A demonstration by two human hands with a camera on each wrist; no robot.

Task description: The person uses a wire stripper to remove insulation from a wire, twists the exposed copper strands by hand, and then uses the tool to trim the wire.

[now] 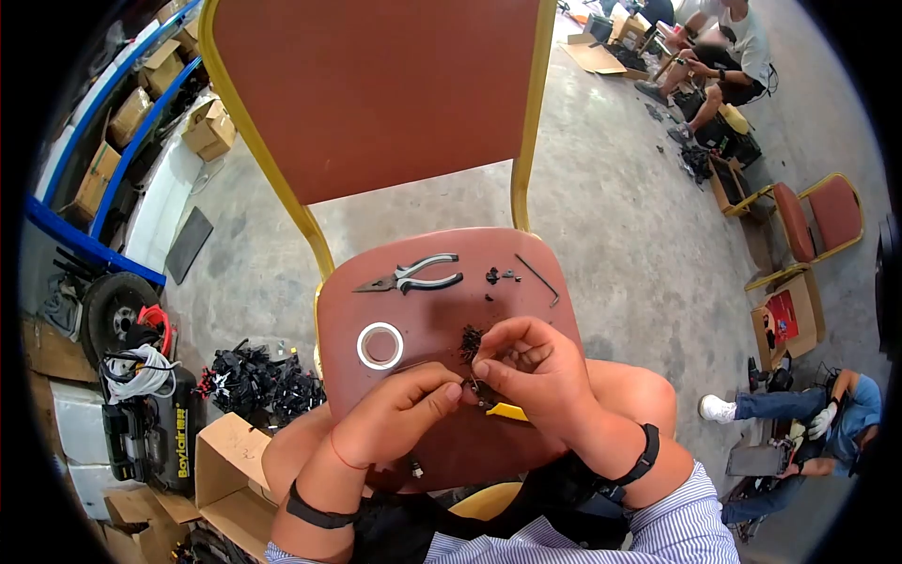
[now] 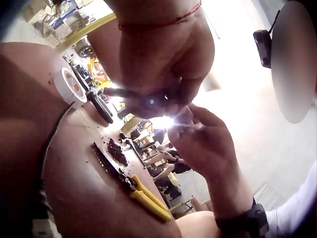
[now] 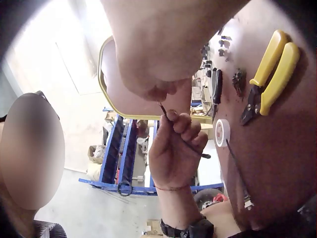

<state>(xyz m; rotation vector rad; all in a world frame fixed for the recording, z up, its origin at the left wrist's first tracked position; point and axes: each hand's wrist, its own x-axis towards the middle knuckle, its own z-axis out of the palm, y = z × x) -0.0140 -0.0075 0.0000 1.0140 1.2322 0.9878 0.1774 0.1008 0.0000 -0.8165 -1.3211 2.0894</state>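
My left hand (image 1: 409, 404) grips a thin black cable (image 3: 187, 143), which slants across its curled fingers in the right wrist view. The cable's end pokes up past the left thumb to the fingertips of my right hand (image 1: 540, 376), which pinch there, thumb against forefinger. The two hands meet over the red chair seat (image 1: 366, 324). Beneath them lie yellow-handled wire strippers (image 3: 272, 74), partly covered by the right hand in the head view. A small heap of dark scraps (image 1: 471, 340) sits just beyond the fingers.
On the seat are grey-black pliers (image 1: 409, 277), a white tape roll (image 1: 380, 325), a hex key (image 1: 538, 280) and small black parts (image 1: 492, 275). Another cable (image 3: 237, 168) lies near the front edge. A chair back (image 1: 376, 94) rises ahead. An open carton (image 1: 235, 470) stands at left.
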